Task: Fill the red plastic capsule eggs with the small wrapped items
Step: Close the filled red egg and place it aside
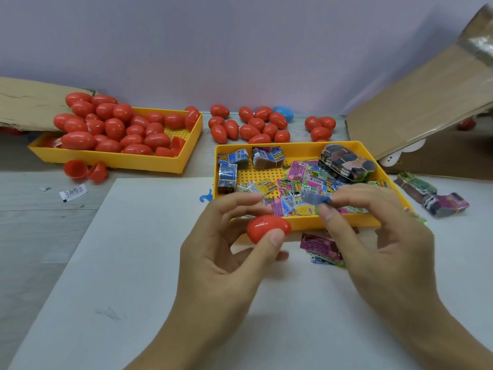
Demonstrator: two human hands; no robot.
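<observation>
The left hand point(226, 252) pinches a red capsule egg point(268, 227) between thumb and curled fingers, just above the white sheet point(133, 263) and at the near rim of the yellow item tray point(333, 222); the right hand point(378, 236) pinches a small bluish wrapped item point(316, 198) at its fingertips over that tray. The egg looks closed, so it would need opening while both hands are occupied, and a slip could roll it off the sheet or drop the item among the loose wrappers point(293, 188). A few wrapped packets point(322, 248) lie on the sheet under the right hand. Farther off, a second yellow tray point(112, 158) holds heaped red eggs, two open halves point(85, 170) sit before it, more eggs and one blue egg point(284, 113) line the pale wall, and cardboard flaps point(426, 102) lean at either side.
</observation>
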